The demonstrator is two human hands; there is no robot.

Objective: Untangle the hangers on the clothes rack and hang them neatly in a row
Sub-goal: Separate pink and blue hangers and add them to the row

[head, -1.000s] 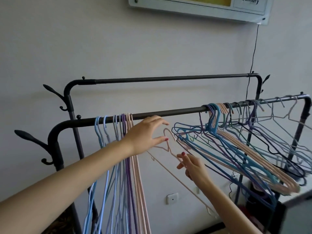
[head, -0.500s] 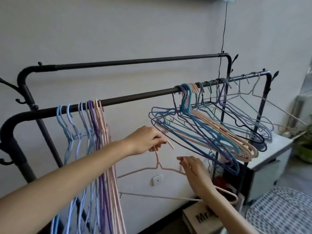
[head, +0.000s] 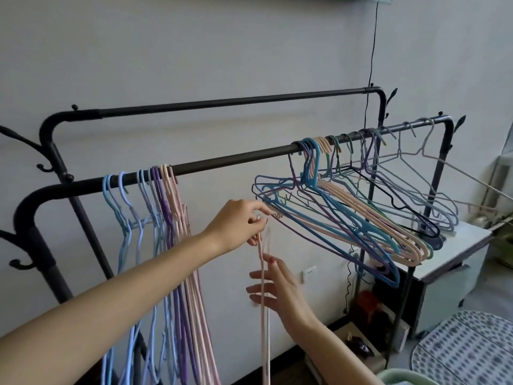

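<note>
A black clothes rack has a front rail [head: 230, 162] and a higher back rail. Several blue, purple and pink hangers [head: 155, 218] hang in a tidy row on the left of the front rail. A tangled bunch of blue, pink and grey hangers [head: 349, 209] hangs on the right part. My left hand [head: 238, 223] pinches the hook of a loose pink hanger [head: 262, 301], which hangs edge-on below the rail between the two groups. My right hand [head: 274, 284] is just below, with spread fingers touching the hanger's side.
A white cabinet [head: 455, 262] stands under the rack's right end, with a red object and boxes on the floor beside it. A black cable runs down the wall. A wall socket [head: 309, 273] is behind the hands. A dotted round cushion [head: 466, 351] lies at lower right.
The pink hanger has turned from flat-on to edge-on and hangs straight down from my left hand. My right hand has opened and moved up against it. The view shifted slightly left.
</note>
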